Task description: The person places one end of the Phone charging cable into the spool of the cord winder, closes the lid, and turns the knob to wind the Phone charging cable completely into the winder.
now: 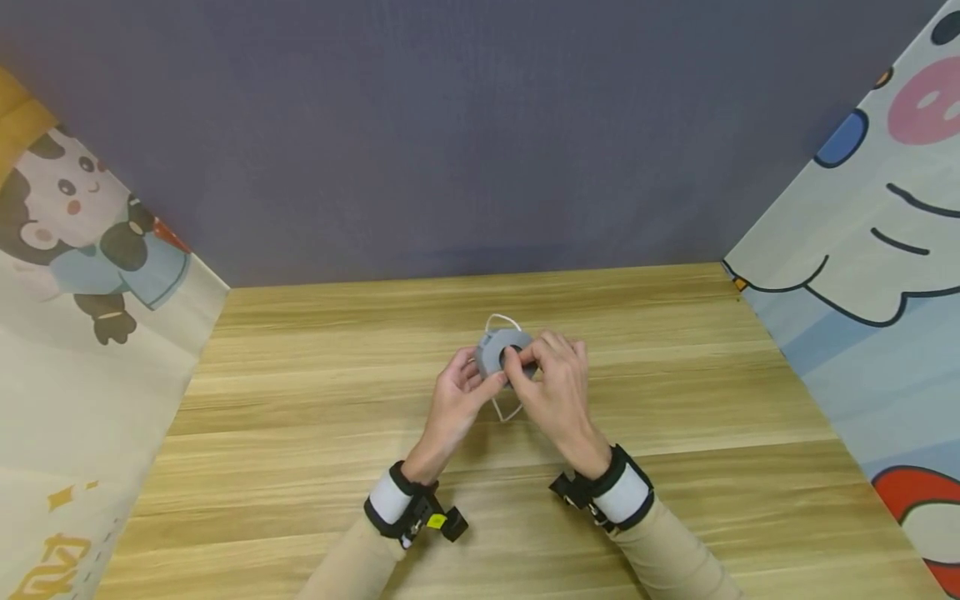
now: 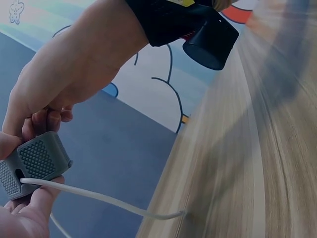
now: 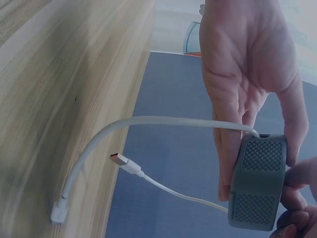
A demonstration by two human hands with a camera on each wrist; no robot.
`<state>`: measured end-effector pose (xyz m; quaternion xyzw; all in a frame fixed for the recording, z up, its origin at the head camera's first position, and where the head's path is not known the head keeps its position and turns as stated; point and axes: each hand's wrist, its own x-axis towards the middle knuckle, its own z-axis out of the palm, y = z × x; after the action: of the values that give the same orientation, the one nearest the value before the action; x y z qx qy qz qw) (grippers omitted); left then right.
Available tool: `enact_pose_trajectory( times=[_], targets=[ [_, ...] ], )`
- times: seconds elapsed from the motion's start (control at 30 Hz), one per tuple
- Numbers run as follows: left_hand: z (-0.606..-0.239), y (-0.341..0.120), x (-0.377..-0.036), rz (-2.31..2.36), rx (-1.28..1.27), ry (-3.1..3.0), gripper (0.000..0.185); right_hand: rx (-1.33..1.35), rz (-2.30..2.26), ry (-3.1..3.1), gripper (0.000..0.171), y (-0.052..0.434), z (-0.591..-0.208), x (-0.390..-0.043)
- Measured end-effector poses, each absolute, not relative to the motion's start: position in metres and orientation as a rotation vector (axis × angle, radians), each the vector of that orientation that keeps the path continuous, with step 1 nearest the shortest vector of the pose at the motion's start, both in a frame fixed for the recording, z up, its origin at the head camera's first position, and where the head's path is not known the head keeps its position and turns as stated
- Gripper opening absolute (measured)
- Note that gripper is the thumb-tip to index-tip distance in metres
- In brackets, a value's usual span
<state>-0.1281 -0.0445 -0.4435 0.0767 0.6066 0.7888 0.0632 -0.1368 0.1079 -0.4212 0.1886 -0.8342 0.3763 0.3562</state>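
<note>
A grey rubbery cable case (image 1: 501, 352) with a dotted texture is held just above the wooden table (image 1: 315, 467), at its middle. My left hand (image 1: 474, 379) grips its left side, fingers curled round it. My right hand (image 1: 529, 360) pinches its front and right side. A white cable (image 1: 504, 320) comes out of the case in two strands. In the right wrist view the case (image 3: 257, 184) hangs by my left hand (image 3: 245, 69); one cable end shows a USB plug (image 3: 119, 159), the other end (image 3: 57, 215) touches the table. In the left wrist view the case (image 2: 33, 162) sits between both hands.
A dark grey backdrop (image 1: 465, 142) stands behind the table. Cartoon-printed panels close in the left side (image 1: 82, 275) and the right side (image 1: 877, 275). Bare wood lies all round the hands.
</note>
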Motion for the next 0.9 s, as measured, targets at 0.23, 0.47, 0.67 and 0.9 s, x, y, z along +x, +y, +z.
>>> enact_pose_trajectory(
  times=[0.23, 0.47, 0.67, 0.9],
  targets=[
    [-0.446, -0.043, -0.128, 2.413, 0.219, 1.836, 0.048, 0.463, 0.978, -2.169, 0.024, 0.106, -0.421, -0.136],
    [-0.447, -0.043, -0.128, 2.43, 0.226, 1.839, 0.046, 0.464, 0.961, -2.172, 0.024, 0.105, -0.421, -0.136],
    [-0.445, -0.044, -0.129, 2.423, 0.185, 1.84, 0.047, 0.521, 0.925, -2.17, 0.023, 0.108, -0.422, -0.138],
    [-0.445, -0.053, -0.132, 2.346, 0.183, 1.878, 0.05, 0.707, 0.878, -2.174, 0.012, 0.121, -0.419, -0.143]
  ],
)
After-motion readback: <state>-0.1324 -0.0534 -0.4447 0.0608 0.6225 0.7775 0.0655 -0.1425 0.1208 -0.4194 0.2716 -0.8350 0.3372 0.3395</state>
